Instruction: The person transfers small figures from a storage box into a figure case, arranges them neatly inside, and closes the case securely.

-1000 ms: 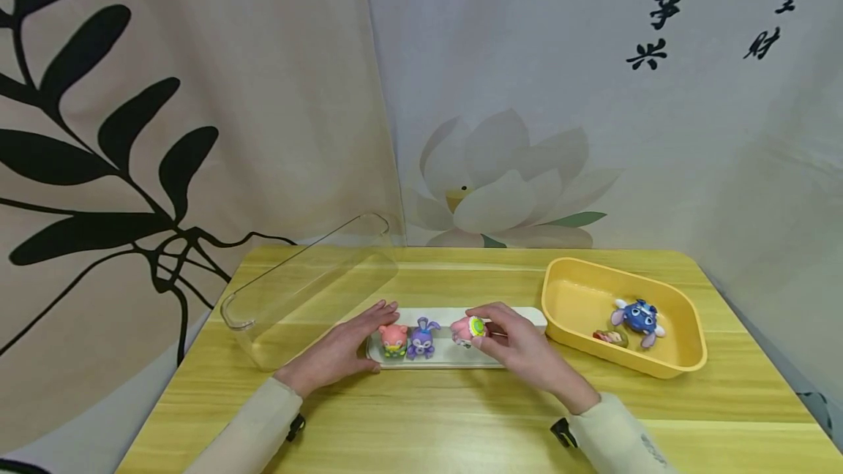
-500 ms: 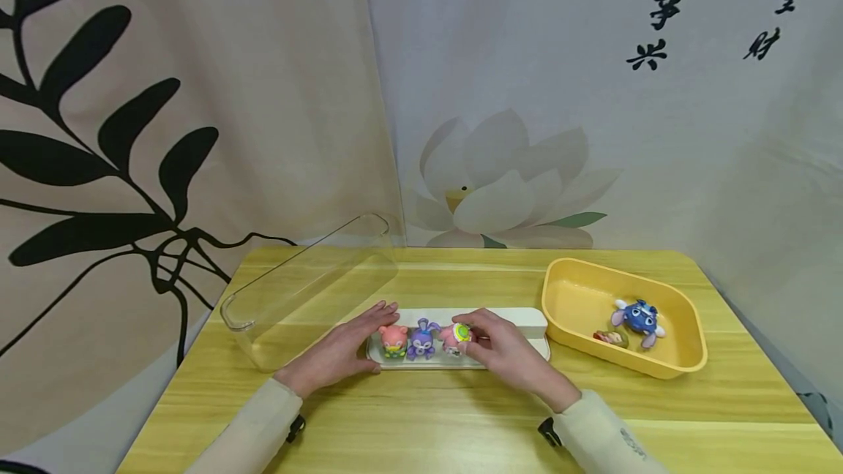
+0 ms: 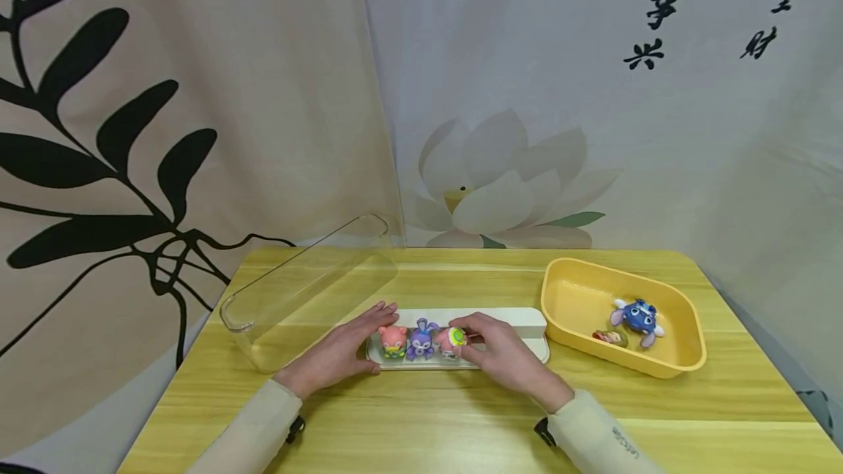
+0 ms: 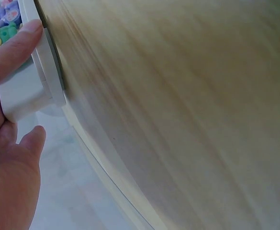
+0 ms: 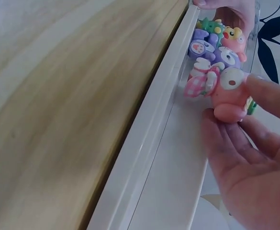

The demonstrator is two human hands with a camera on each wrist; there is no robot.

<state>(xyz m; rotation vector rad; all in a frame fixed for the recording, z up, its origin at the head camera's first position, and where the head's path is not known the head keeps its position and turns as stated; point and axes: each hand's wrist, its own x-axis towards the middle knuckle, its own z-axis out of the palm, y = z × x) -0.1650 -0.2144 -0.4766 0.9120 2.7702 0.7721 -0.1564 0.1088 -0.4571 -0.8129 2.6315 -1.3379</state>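
Observation:
A long white display base (image 3: 503, 358) lies on the table with a row of toy figurines at its left part. My left hand (image 3: 342, 350) holds the base's left end, thumb at the front rim. Beside that hand stands a pink figurine with a green and yellow outfit (image 3: 393, 341), then a purple rabbit figurine (image 3: 421, 340). My right hand (image 3: 503, 353) pinches a pink figurine with a yellow-green and white flower-like piece (image 3: 452, 340) on its head. In the right wrist view this figurine (image 5: 229, 96) stands close against the purple one (image 5: 226, 55), its pink checked dress showing.
A clear plastic cover (image 3: 309, 291) stands at the back left, behind my left hand. To the right, a yellow tray (image 3: 573, 287) holds a blue figurine (image 3: 639, 317) and a small red-and-brown toy (image 3: 611, 339). A printed curtain (image 3: 296, 93) hangs behind the wooden table (image 3: 421, 423).
My right hand has moved left along the base, bringing the pink figurine up beside the purple rabbit. The left hand has kept its place at the base's end.

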